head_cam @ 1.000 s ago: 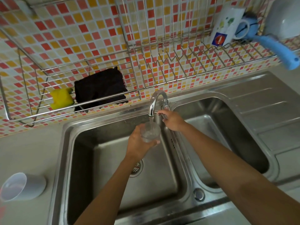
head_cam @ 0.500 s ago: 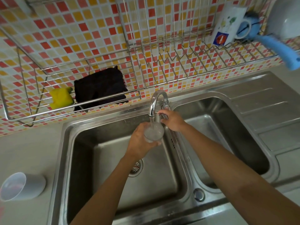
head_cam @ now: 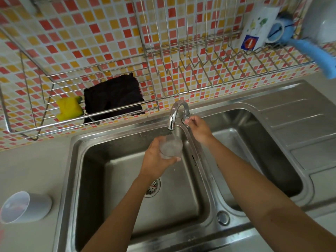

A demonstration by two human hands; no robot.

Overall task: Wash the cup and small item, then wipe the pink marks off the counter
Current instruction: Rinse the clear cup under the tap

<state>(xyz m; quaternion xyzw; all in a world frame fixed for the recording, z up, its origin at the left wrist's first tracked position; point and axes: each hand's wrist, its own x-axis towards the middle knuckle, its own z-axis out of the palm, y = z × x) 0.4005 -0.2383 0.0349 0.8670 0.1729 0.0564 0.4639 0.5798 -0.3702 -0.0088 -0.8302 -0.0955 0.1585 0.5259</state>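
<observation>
Sink (head_cam: 76,160), stainless steel, double basin, was set in a pale counter (head_cam: 31,171) below a wall of red, orange and yellow mosaic tiles (head_cam: 87,33).

Head view, items as seen:

Tap (head_cam: 175,113): chrome, curved, standing at the back rim between the two basins, with its spout over the left basin.

Left hand (head_cam: 156,160): was over the left basin, fingers wrapped around a small clear cup (head_cam: 171,147), held just under the spout with its mouth tipped toward the camera. The contents looked cloudy; whether water was running could not be told.

Right hand (head_cam: 199,130): was at the base of the tap, fingertips pinched narrowly on the small handle there.

Drain (head_cam: 152,186): round strainer in the floor of the left basin, partly hidden by the left forearm.

Second cup (head_cam: 27,206): larger, pale, translucent, lay on its side on the counter to the left of the sink, well apart from both hands.

Wire rack (head_cam: 181,73): was mounted on the tiles above the sink. Its left shelf held a yellow sponge (head_cam: 69,108) and, just beside it, a dark cloth (head_cam: 112,97). Its right end held a white mug (head_cam: 258,28) with a printed label, and a blue handle (head_cam: 316,53) stuck out past the edge.

Draining board (head_cam: 294,124): ribbed, lay to the right of the right basin.
</observation>
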